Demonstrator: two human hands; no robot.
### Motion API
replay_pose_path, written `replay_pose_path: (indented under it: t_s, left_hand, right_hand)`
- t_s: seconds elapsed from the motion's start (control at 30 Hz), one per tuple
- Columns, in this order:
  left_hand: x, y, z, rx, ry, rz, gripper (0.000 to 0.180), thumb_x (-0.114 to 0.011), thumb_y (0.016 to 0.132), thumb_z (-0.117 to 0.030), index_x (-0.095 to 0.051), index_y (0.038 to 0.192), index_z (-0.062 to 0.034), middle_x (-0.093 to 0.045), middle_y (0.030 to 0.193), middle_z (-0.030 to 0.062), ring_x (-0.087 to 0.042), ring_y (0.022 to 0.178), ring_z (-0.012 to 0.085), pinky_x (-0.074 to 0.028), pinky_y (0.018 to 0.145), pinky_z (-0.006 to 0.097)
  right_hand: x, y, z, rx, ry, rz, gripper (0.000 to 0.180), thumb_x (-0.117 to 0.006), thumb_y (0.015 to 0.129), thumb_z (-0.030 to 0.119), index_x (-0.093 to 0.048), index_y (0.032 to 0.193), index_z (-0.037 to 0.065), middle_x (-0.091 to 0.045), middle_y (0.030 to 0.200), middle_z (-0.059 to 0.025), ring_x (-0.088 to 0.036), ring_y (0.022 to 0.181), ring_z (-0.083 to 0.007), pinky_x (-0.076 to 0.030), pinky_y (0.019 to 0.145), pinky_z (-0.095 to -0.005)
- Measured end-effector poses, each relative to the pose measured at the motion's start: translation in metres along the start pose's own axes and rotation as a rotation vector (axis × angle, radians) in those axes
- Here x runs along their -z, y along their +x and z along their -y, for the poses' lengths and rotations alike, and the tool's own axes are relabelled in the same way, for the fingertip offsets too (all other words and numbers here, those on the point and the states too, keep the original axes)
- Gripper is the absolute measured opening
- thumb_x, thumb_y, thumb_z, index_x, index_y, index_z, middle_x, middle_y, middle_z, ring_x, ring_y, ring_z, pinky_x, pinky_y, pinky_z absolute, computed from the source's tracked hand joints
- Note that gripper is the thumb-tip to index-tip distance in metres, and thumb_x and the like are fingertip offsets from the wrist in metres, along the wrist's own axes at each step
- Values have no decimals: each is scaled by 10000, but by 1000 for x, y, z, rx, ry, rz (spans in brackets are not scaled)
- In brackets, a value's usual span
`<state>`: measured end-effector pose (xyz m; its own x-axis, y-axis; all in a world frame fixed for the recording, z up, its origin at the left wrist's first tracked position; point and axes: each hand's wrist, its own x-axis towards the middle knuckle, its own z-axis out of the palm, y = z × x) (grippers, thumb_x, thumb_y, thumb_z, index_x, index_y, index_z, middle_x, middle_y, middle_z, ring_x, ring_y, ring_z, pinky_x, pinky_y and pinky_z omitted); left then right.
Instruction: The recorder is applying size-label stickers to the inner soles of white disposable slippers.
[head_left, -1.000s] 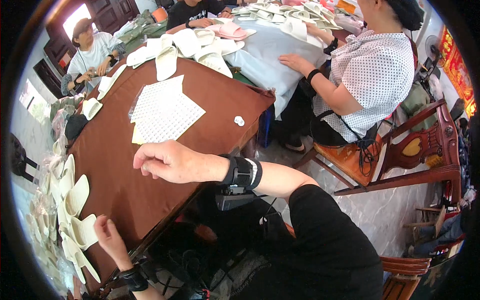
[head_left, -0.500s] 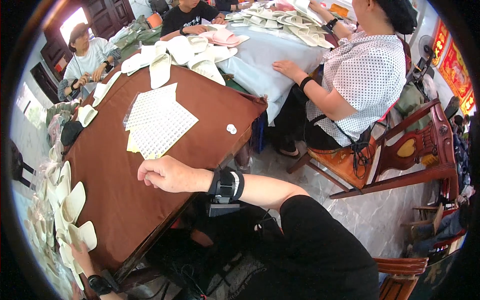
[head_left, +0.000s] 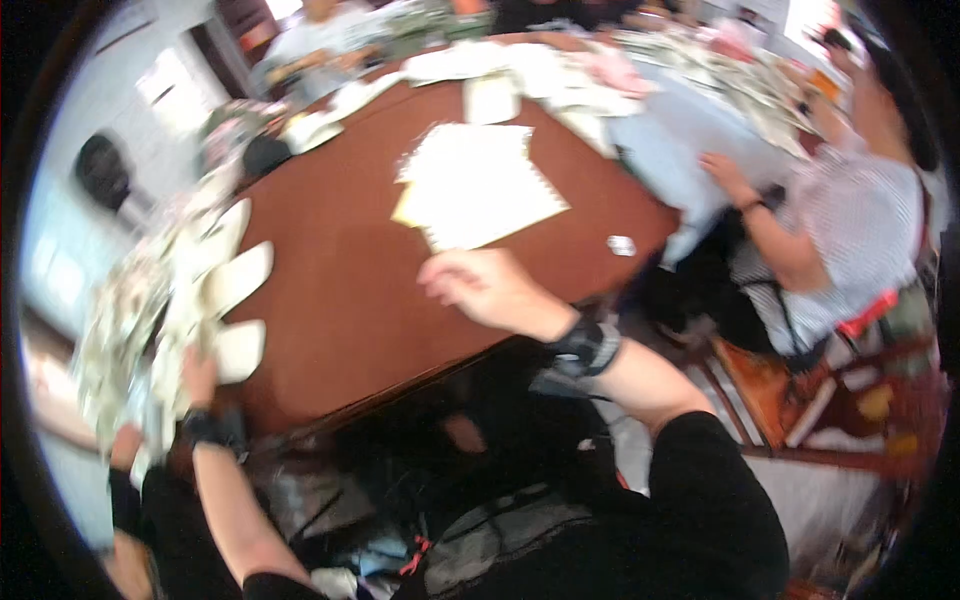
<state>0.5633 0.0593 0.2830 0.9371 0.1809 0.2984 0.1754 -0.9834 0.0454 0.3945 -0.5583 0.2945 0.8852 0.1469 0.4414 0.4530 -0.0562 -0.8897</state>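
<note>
My left hand (head_left: 198, 378) is at the left table edge, against a row of cream slippers (head_left: 238, 282). Its fingers are blurred and partly lost among them, so a grip on one does not show. Over the near part of the table is my right hand (head_left: 490, 288), its fingers curled in toward the thumb; anything small between them cannot be made out. Just beyond its fingertips lie overlapping white sticker sheets (head_left: 485, 185), with a yellowish edge showing at their left. A small white piece (head_left: 621, 245) rests near the right corner of the brown-covered table (head_left: 340, 260).
More cream slippers (head_left: 492, 98) and a pink one (head_left: 615, 72) line the far edge. A pale blue-covered table (head_left: 690, 130) adjoins at right, where a person in a dotted shirt (head_left: 835, 240) sits on a wooden chair (head_left: 760, 385). Another person's hand (head_left: 126, 446) is at lower left.
The view has swung left and blurred, bringing my left forearm and the nearby person's hand into sight. My right hand stays curled near the sticker sheets; my left stays at the slippers.
</note>
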Motion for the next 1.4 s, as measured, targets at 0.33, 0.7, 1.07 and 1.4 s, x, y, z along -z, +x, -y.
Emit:
replay_pose_path:
  t_s: [0.33, 0.7, 1.07, 1.4]
  left_hand:
    - [31, -42, -70, -38, 183, -104, 383, -569, 826, -152, -588, 1194, -48, -630, 1128, 185, -566, 1109, 355, -414, 927, 526]
    - [55, -86, -158, -267, 106, -145, 235, -572, 802, -153, -619, 990, -20, -611, 1007, 212, -587, 954, 403, -459, 866, 495]
    - [60, -127, -254, -665, -179, -188, 236, -548, 837, -110, -584, 1044, -5, -594, 991, 205, -557, 939, 418, -456, 877, 480]
    - [101, -97, -235, -720, -539, -174, 332, -663, 824, -170, -648, 1105, 6, -650, 1070, 228, -598, 1043, 382, -488, 911, 439]
  right_hand:
    - [3, -5, -1, -63, -78, -44, 150, -511, 937, -15, -644, 1005, -8, -649, 837, -44, -598, 723, -86, -503, 665, -226]
    - [1, -5, 1, -16, -118, -42, 149, -506, 932, -18, -641, 994, -12, -646, 832, -38, -578, 704, -77, -489, 662, -225]
    - [-1, -5, 3, -32, -125, -43, 150, -510, 932, -20, -643, 1003, -11, -649, 830, -37, -581, 705, -75, -488, 661, -221]
    - [9, -9, -2, -61, -107, -76, 144, -512, 945, -12, -640, 1012, -16, -647, 834, -39, -586, 718, -77, -488, 674, -219]
